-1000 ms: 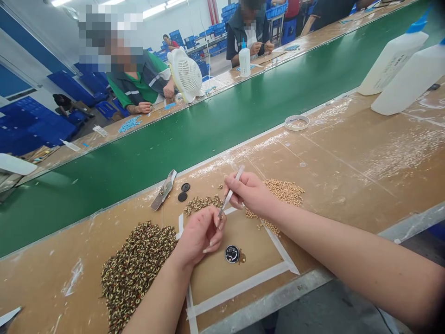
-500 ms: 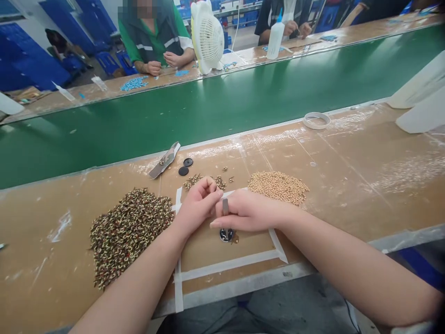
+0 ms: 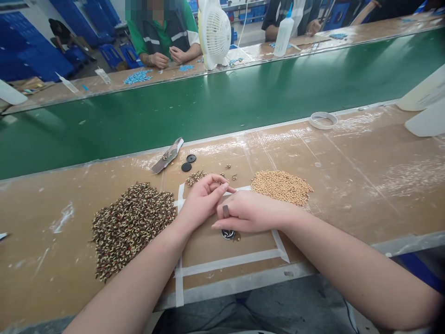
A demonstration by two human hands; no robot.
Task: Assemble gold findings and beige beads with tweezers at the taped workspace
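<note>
My left hand (image 3: pixel 201 199) and my right hand (image 3: pixel 243 211) meet over a taped square (image 3: pixel 229 264) on the brown bench. The right hand's fingers are curled round metal tweezers (image 3: pixel 225 211), whose end shows between them. My left hand pinches its fingertips together beside the tweezer tip; what it holds is too small to make out. A small round black dish (image 3: pixel 228 234) lies just under the right hand. A big heap of dark mottled parts (image 3: pixel 130 225) lies to the left, a pile of tan beads (image 3: pixel 281 185) to the right, and a few small assembled parts (image 3: pixel 196 177) behind the hands.
A green conveyor belt (image 3: pixel 208 106) runs behind the bench. A metal scraper (image 3: pixel 167 155), two black discs (image 3: pixel 187 163), a tape roll (image 3: pixel 323 120) and white bottles (image 3: pixel 426 104) stand on the bench. Across the belt sit other people, a white fan (image 3: pixel 213 32) and a glue bottle (image 3: pixel 283 35).
My right hand has turned over and come down, so the tweezers now lie hidden in the fist. The left hand's fingers have lifted and pinched. The view has tilted down.
</note>
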